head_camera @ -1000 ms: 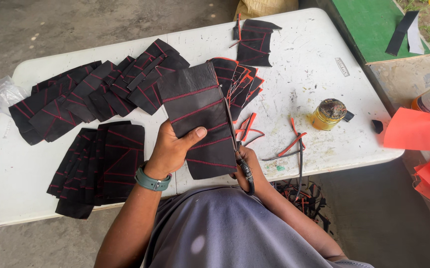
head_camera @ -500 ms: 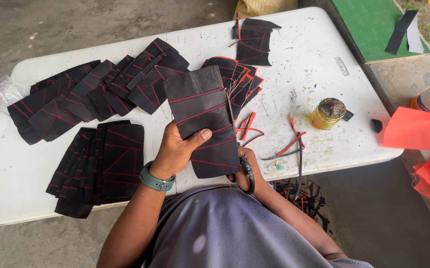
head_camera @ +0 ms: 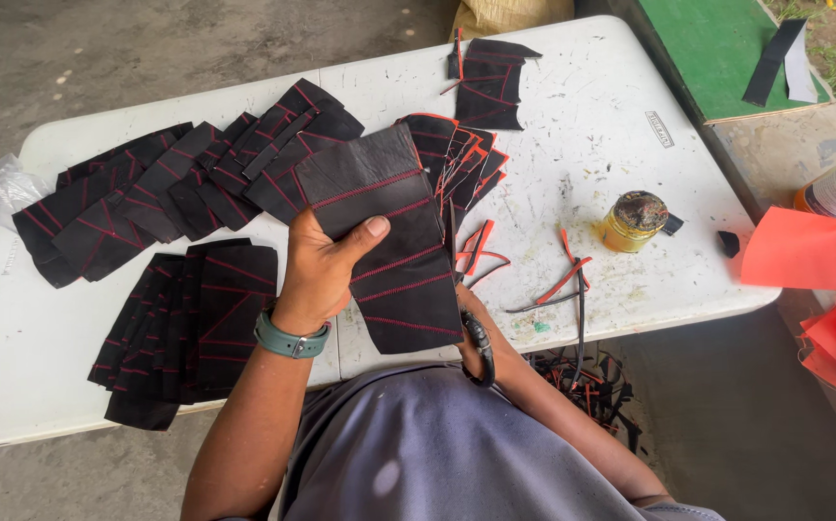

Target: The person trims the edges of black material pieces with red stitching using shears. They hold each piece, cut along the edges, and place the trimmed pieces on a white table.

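Left hand (head_camera: pixel 326 265) pinches the black stitched panel (head_camera: pixel 384 256), thumb on top; right hand (head_camera: pixel 471 333) hides beneath it, grip unclear. Best held taut above the surface (head_camera: pixel 592 135).

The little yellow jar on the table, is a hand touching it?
No. The yellow jar stands alone; the left hand grips a black stitched piece.

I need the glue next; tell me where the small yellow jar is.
In the head view, the small yellow jar stands on the white table, to the person's right, beside red and black trimmings.
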